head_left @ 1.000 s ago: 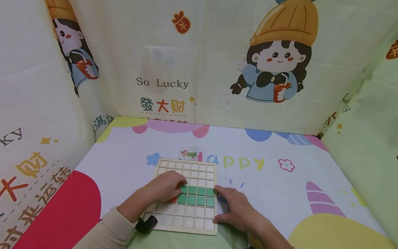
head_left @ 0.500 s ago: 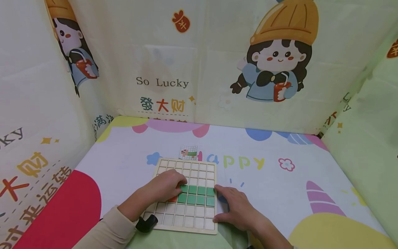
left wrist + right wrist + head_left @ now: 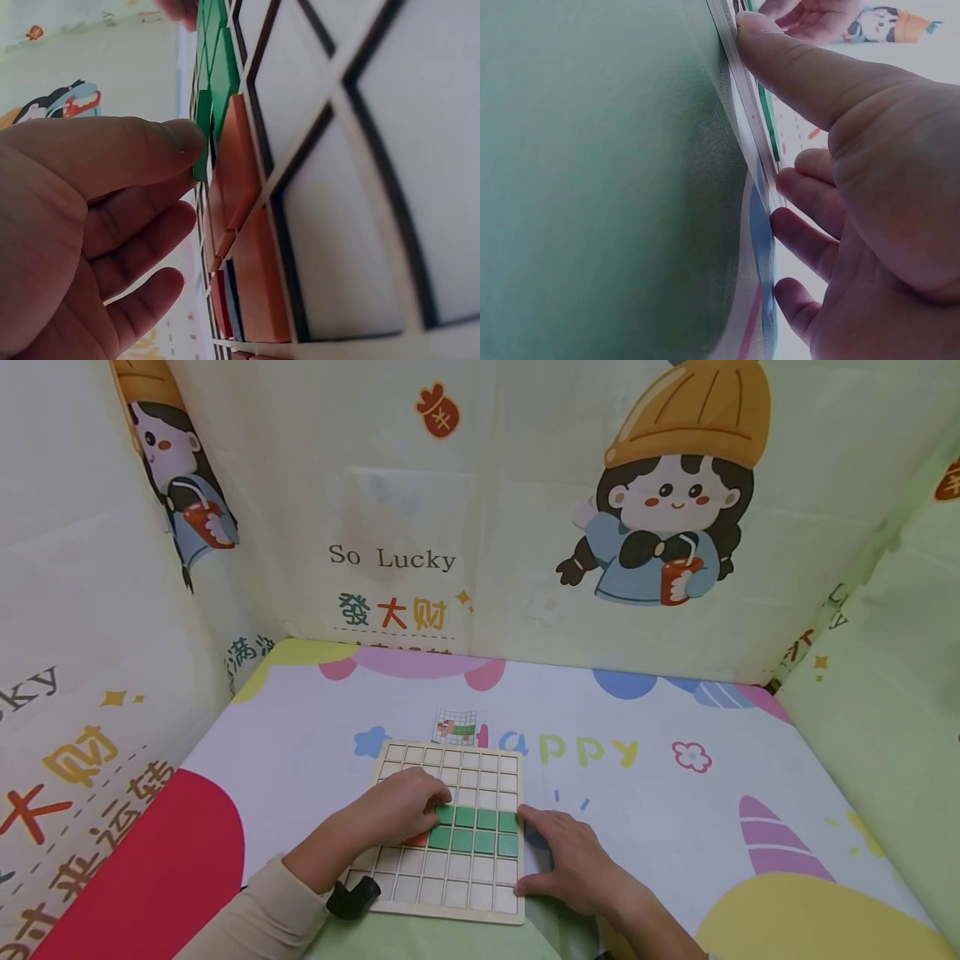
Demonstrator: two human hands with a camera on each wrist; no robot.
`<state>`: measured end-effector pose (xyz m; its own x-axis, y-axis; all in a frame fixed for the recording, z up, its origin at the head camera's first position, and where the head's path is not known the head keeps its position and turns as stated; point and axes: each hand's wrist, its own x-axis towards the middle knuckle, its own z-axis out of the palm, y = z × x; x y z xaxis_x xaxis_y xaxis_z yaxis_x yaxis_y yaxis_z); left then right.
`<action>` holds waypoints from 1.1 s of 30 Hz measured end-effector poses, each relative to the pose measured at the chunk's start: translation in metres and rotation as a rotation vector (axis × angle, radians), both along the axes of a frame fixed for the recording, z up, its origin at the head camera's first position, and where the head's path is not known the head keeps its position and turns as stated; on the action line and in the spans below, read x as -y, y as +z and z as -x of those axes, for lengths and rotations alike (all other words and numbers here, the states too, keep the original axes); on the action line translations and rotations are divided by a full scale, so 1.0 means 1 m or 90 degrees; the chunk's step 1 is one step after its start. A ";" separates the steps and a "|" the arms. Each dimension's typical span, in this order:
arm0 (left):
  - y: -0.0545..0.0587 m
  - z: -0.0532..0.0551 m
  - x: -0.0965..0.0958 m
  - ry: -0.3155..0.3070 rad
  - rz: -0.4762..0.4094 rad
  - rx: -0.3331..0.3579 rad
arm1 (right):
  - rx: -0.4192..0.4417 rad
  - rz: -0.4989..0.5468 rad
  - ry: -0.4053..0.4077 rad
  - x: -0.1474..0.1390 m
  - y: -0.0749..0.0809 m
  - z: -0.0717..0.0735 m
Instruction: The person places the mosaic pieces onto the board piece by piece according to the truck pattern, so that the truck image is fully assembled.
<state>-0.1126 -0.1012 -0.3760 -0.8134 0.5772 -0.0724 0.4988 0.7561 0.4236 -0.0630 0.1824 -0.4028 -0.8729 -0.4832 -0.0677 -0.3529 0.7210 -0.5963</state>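
Observation:
A wooden grid board (image 3: 471, 893) lies flat on the table, with two rows of green tiles (image 3: 463, 842) across its right part. Reaching over the board's left side, my left hand (image 3: 401, 808) pinches a green tile (image 3: 202, 111) by the thumb; the finger behind it is mostly hidden. The tile is at the end of the green row, beside orange tiles (image 3: 238, 161). A red tile (image 3: 219, 300) and a dark blue tile (image 3: 234, 300) show lower in the left wrist view. My right hand (image 3: 573, 864) rests thumb and fingertips, spread apart, along the board's right edge.
A small picture card (image 3: 455, 727) with a coloured grid pattern lies just beyond the board's far edge. The table has a printed cloth (image 3: 600, 810). Patterned curtains (image 3: 517, 510) enclose the back and both sides.

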 end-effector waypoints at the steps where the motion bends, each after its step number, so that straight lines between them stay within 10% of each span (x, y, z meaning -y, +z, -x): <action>1: 0.000 0.000 0.000 0.005 -0.003 0.004 | 0.000 0.000 0.000 0.000 0.000 0.000; 33: 0.000 0.000 0.002 0.005 -0.002 -0.012 | 0.001 0.005 0.002 -0.001 0.002 -0.001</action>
<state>-0.1128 -0.1036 -0.3763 -0.8194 0.5706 -0.0550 0.5006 0.7591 0.4161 -0.0617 0.1830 -0.4008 -0.8715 -0.4859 -0.0659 -0.3534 0.7155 -0.6027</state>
